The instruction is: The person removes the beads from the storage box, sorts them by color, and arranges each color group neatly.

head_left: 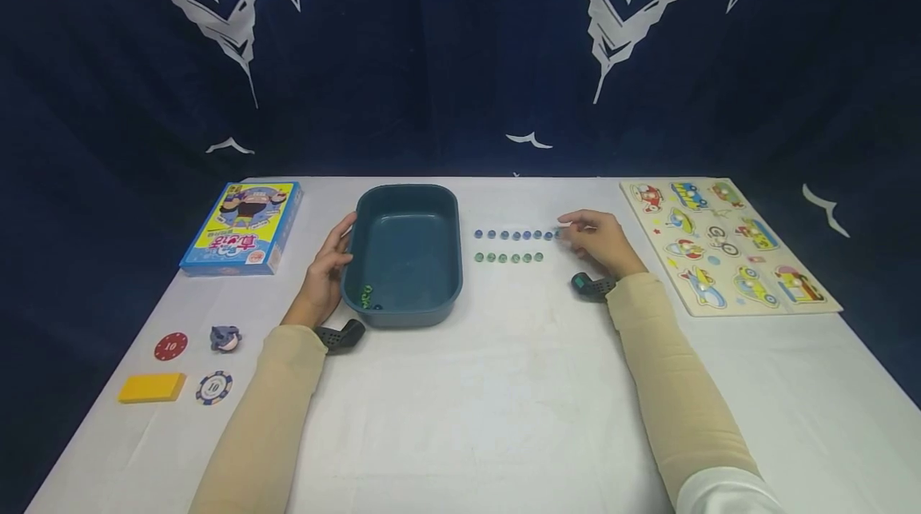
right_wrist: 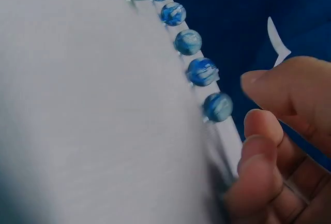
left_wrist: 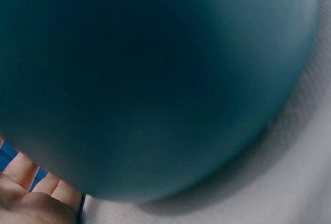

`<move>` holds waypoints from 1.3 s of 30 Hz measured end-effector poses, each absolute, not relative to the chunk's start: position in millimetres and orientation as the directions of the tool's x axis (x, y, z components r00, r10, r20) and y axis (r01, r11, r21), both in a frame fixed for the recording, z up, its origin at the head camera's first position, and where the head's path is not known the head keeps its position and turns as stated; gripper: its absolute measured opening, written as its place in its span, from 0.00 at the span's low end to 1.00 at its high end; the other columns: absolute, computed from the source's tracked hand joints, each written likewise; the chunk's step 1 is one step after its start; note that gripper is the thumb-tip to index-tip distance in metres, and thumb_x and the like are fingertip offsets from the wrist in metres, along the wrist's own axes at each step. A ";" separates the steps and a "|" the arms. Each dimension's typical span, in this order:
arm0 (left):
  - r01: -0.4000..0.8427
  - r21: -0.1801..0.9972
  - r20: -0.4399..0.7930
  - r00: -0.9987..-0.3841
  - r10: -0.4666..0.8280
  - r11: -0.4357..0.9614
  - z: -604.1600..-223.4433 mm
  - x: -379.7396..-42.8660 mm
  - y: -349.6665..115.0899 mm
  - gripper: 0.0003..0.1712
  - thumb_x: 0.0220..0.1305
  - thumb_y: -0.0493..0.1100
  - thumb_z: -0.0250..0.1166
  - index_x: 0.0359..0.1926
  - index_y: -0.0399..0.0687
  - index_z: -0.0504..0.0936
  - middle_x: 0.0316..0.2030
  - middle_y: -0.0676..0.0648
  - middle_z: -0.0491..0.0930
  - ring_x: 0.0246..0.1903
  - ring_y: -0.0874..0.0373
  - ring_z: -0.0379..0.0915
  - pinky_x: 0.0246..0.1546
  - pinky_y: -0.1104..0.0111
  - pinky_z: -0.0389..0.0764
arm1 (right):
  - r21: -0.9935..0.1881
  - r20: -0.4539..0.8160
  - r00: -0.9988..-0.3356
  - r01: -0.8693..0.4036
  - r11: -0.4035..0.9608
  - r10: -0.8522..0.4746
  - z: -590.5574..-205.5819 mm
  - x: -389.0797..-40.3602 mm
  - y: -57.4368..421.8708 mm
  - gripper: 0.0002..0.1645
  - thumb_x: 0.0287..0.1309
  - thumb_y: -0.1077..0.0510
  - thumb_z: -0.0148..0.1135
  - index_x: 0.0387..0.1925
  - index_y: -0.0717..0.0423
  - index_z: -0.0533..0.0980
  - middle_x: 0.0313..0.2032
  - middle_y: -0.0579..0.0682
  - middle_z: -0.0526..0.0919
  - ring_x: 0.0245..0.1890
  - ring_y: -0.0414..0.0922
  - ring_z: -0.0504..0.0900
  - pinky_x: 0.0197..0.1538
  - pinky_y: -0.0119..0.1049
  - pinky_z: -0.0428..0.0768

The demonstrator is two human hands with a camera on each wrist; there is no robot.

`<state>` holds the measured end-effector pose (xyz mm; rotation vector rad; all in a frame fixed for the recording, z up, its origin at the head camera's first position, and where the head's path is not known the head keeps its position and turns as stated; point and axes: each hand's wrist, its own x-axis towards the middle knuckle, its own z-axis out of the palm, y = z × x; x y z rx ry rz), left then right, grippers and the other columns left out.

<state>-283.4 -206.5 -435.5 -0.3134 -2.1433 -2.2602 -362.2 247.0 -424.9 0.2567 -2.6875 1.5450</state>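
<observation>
While the left hand [head_left: 322,278] touches a teal bin [head_left: 406,254], the right hand [head_left: 599,241] hovers beside blue marbles [head_left: 516,235].
Left fingers lie relaxed, uncurled; right fingers, loosely bent and parted, hold nothing.

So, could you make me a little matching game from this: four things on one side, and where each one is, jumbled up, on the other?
Things:
1. Left hand
2. Row of blue marbles
3. Yellow block
4. Puzzle board

Places:
A. Beside a blue-and-white chip
B. Toward the right side of the table
C. At the left side of the tub
D. Behind the row of green marbles

Pairs: 1-C, 2-D, 3-A, 4-B
</observation>
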 end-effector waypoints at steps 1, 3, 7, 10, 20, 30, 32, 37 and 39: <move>0.145 0.987 0.153 -0.980 0.129 -0.068 -435.6 -283.6 -206.8 0.46 0.55 0.37 0.41 0.78 0.55 0.52 0.78 0.49 0.50 0.76 0.52 0.42 0.72 0.46 0.35 | -0.865 0.108 -0.986 -0.157 0.477 -0.129 -421.2 -361.8 246.4 0.20 0.62 0.61 0.64 0.55 0.64 0.78 0.31 0.54 0.78 0.20 0.39 0.74 0.26 0.30 0.77; 0.144 0.987 0.153 -0.979 0.132 -0.074 -435.5 -283.5 -207.1 0.46 0.54 0.36 0.41 0.78 0.55 0.52 0.78 0.48 0.50 0.76 0.51 0.41 0.72 0.46 0.35 | -0.871 0.116 -0.983 -0.168 0.462 -0.139 -411.4 -359.9 243.2 0.21 0.64 0.59 0.62 0.56 0.64 0.78 0.33 0.53 0.80 0.21 0.40 0.75 0.27 0.31 0.78; 0.145 0.985 0.157 -0.978 0.135 -0.091 -436.0 -284.6 -207.4 0.46 0.54 0.36 0.41 0.78 0.54 0.52 0.78 0.47 0.50 0.76 0.51 0.42 0.72 0.46 0.36 | -0.854 0.158 -0.968 -0.233 0.465 -0.194 -387.8 -355.3 228.1 0.21 0.65 0.58 0.62 0.56 0.65 0.78 0.35 0.53 0.81 0.22 0.41 0.76 0.30 0.32 0.78; 0.143 0.984 0.158 -0.977 0.141 -0.110 -435.7 -286.1 -206.9 0.46 0.55 0.36 0.41 0.78 0.53 0.52 0.78 0.48 0.50 0.76 0.51 0.42 0.72 0.47 0.38 | -0.838 0.180 -0.943 -0.296 0.458 -0.279 -370.1 -350.9 209.0 0.19 0.66 0.59 0.61 0.54 0.66 0.78 0.39 0.58 0.83 0.25 0.43 0.78 0.32 0.34 0.79; 0.144 0.983 0.160 -0.976 0.146 -0.115 -436.3 -288.1 -207.2 0.46 0.55 0.36 0.42 0.79 0.53 0.52 0.77 0.48 0.50 0.76 0.51 0.43 0.72 0.47 0.39 | -0.815 0.158 -0.763 -0.459 0.354 -0.627 -335.4 -340.6 120.5 0.13 0.64 0.59 0.63 0.48 0.59 0.83 0.32 0.51 0.82 0.27 0.50 0.78 0.27 0.38 0.76; 0.138 0.981 0.158 -0.977 0.144 -0.140 -437.4 -289.1 -208.2 0.46 0.55 0.36 0.42 0.78 0.52 0.52 0.77 0.46 0.51 0.75 0.49 0.45 0.72 0.47 0.40 | -0.774 -0.010 -0.533 -0.532 0.344 -0.846 -333.3 -348.6 34.5 0.13 0.63 0.64 0.61 0.48 0.66 0.82 0.38 0.56 0.86 0.28 0.45 0.79 0.32 0.36 0.79; 0.141 0.981 0.160 -0.977 0.143 -0.136 -437.4 -289.0 -208.2 0.46 0.55 0.37 0.42 0.78 0.52 0.52 0.77 0.45 0.51 0.75 0.49 0.44 0.72 0.47 0.40 | -0.754 -0.052 -0.514 -0.542 0.372 -0.856 -335.2 -349.9 20.9 0.13 0.62 0.65 0.62 0.47 0.64 0.82 0.38 0.53 0.87 0.27 0.44 0.79 0.31 0.35 0.79; 0.153 0.977 0.174 -0.975 0.140 -0.148 -436.9 -288.9 -208.0 0.45 0.55 0.36 0.41 0.78 0.51 0.51 0.77 0.45 0.49 0.76 0.50 0.43 0.72 0.49 0.40 | -0.742 -0.162 -0.480 -0.517 0.427 -0.862 -344.1 -351.1 -8.0 0.12 0.59 0.65 0.65 0.45 0.62 0.83 0.36 0.49 0.87 0.29 0.40 0.78 0.32 0.33 0.78; 0.156 0.974 0.179 -0.974 0.140 -0.161 -436.6 -289.2 -208.2 0.45 0.55 0.36 0.40 0.78 0.49 0.51 0.77 0.45 0.49 0.76 0.50 0.42 0.72 0.49 0.40 | -0.746 -0.205 -0.470 -0.494 0.447 -0.859 -348.5 -351.4 -17.3 0.12 0.59 0.66 0.65 0.45 0.63 0.83 0.37 0.49 0.87 0.30 0.39 0.78 0.33 0.32 0.78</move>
